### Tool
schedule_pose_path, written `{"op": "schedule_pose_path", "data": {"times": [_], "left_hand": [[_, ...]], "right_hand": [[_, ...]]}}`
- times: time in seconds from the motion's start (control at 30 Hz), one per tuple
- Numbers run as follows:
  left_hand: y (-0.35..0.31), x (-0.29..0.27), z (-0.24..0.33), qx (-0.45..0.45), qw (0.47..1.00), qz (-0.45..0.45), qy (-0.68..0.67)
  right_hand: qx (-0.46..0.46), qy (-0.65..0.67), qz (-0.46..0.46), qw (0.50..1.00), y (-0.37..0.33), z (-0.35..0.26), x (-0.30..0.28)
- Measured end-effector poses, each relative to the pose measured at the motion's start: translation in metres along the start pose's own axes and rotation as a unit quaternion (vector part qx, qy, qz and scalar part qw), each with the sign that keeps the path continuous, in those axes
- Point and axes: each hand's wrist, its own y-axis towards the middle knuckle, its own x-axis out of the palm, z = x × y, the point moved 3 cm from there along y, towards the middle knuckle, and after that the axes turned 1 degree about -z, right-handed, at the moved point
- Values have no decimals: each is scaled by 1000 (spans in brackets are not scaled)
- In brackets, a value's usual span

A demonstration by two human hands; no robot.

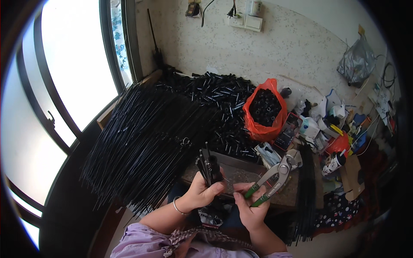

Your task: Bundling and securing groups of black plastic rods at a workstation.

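My left hand [204, 189] is closed around a bundle of thin black rods [202, 167], which points up and away from me. Among the rods, at the top of the grip, sits a black tubular piece with a round opening [213, 161]. My right hand [250, 207] is closed on the green handles of a pair of pliers [283, 169]. Their metal head points to the far right, away from the bundle. The two hands are close together but apart, over the near edge of the cluttered worktable [234, 175].
A broad heap of long black rods [146, 137] covers the left side. Behind it lie many short black tubes [223, 92]. An orange-red plastic bag [254, 109] holds black ring-like parts. A phone [287, 131], a cup [333, 163] and more rods [305, 193] are on the right.
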Motion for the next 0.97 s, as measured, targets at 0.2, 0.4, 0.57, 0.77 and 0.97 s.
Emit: {"op": "schedule_pose_path", "data": {"times": [0.2,0.4,0.57,0.77,0.97], "left_hand": [[-6,11,2,69,985,82,138],[-13,16,-10,54,982,136,120],[-18,19,-20,13,983,166,77],[-18,20,-20,36,981,168,90],[-20,21,-19,19,983,156,99]], "right_hand": [[-95,-14,61,994,12,-6,22],[-125,-47,94,987,9,-2,24],[-66,32,71,995,7,10,24],[-51,20,85,995,5,11,23],[-65,-5,91,994,2,13,19]]}}
